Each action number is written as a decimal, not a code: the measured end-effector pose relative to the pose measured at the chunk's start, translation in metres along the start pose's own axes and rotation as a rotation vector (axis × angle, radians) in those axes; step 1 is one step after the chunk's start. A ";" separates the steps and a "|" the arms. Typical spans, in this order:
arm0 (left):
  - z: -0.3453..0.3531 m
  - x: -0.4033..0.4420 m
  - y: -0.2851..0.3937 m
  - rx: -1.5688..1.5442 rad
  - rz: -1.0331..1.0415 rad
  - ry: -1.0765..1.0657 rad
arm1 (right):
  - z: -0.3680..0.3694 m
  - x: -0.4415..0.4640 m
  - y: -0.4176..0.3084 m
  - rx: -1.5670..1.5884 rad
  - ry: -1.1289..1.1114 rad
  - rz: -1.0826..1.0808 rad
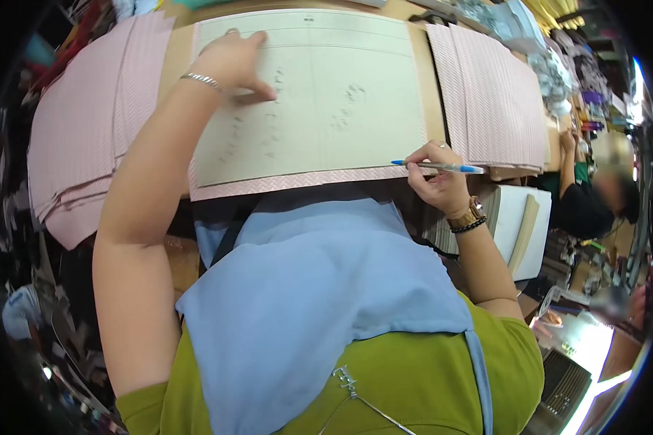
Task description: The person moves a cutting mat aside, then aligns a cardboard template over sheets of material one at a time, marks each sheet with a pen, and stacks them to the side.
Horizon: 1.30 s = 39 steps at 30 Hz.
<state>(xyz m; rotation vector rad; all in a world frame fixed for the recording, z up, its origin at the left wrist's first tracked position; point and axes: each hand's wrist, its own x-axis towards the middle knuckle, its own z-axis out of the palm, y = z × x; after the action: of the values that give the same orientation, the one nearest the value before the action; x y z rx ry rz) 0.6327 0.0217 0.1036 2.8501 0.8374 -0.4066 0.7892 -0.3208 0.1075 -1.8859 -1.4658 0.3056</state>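
A large pale green-grey sheet (308, 101) with handwriting and ruled lines lies on a slightly larger pink patterned piece (261, 188), whose edge shows along the near and left sides. My left hand (236, 64) rests on the sheet's upper left part, its fingers spread and nothing held in it. Between the thumb and fingers of my right hand (438, 177) is a pen (442, 167) with blue ends. That hand is at the sheet's near right corner, with the pen's tip pointing left, close to the near edge. Whether the tip touches is too small to tell.
Stacks of pink patterned pieces lie at the left (87, 109) and at the right (497, 101) of the wooden table (174, 94). Clear plastic bags (551, 76) sit at the far right. Below the table's right side is a white board (519, 225). Another person (595, 199) works farther right.
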 end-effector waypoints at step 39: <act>0.074 -0.090 -0.017 -0.469 -0.220 0.416 | 0.018 0.000 0.043 -0.195 0.208 0.176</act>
<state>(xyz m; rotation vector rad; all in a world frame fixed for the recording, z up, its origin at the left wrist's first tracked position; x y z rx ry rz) 0.5349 -0.0257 0.0587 2.4332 1.1420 0.3383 0.8104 -0.3180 0.0663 -2.1375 -1.2305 0.0453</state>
